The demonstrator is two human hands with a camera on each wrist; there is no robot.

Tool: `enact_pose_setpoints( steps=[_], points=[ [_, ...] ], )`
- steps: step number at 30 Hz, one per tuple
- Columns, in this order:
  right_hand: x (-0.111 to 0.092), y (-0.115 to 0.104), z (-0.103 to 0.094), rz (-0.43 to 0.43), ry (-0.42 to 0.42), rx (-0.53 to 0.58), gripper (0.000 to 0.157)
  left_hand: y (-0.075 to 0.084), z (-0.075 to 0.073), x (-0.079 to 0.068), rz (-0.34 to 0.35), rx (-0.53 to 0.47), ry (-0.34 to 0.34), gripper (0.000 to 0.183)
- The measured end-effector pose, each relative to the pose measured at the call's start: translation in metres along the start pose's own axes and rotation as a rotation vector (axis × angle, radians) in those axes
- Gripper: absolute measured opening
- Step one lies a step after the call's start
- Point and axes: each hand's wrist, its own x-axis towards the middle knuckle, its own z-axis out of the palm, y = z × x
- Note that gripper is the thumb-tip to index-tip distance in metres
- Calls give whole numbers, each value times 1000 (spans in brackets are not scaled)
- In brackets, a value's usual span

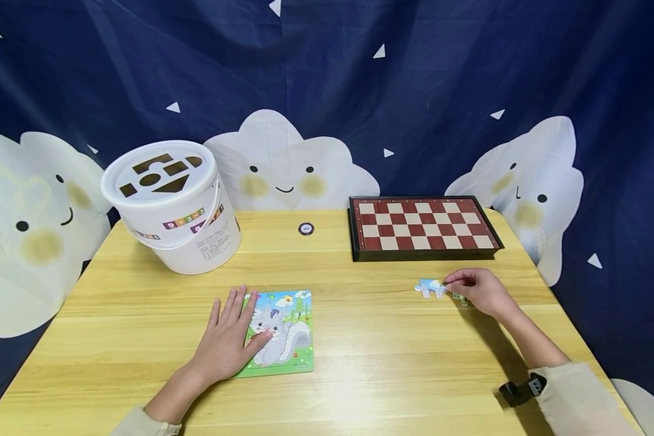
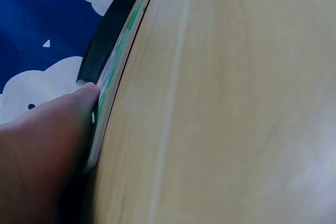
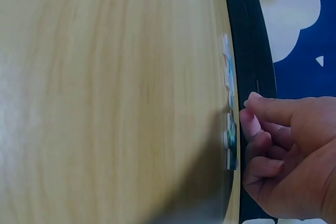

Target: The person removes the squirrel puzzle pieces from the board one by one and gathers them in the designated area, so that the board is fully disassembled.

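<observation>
My left hand (image 1: 223, 345) lies flat, fingers straight, on the left part of a square squirrel picture puzzle (image 1: 291, 327); its thumb rests across the picture. In the left wrist view the puzzle board (image 2: 107, 98) shows edge-on beside the thumb. My right hand (image 1: 482, 292) is at the right, fingers loosely bent, fingertips by the right end of a light-blue jigsaw piece (image 1: 429, 288). A green jigsaw piece (image 1: 460, 297) is partly hidden under this hand. In the right wrist view both pieces lie flat, and nothing shows between the right hand's (image 3: 289, 150) thumb and forefinger.
A white lidded bucket (image 1: 180, 212) with shaped holes in its lid stands at the back left. Behind the right hand is a red and white checkered board (image 1: 422, 225) with a black rim. A small dark round chip (image 1: 306, 229) lies between them. A dark blue cloud-patterned curtain (image 1: 327, 72) hangs behind the wooden table (image 1: 370, 339).
</observation>
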Motion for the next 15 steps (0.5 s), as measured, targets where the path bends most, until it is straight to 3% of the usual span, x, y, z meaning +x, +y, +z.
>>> enact_pose_setpoints(
  steps=[7,15],
  points=[
    [1,-10,3,-33,2,-27,17,-1,0,1,12,0,18,87],
    [8,-34,20,-85,-25,-2,16,-1,-3,2,3,-43,13,88]
  ],
)
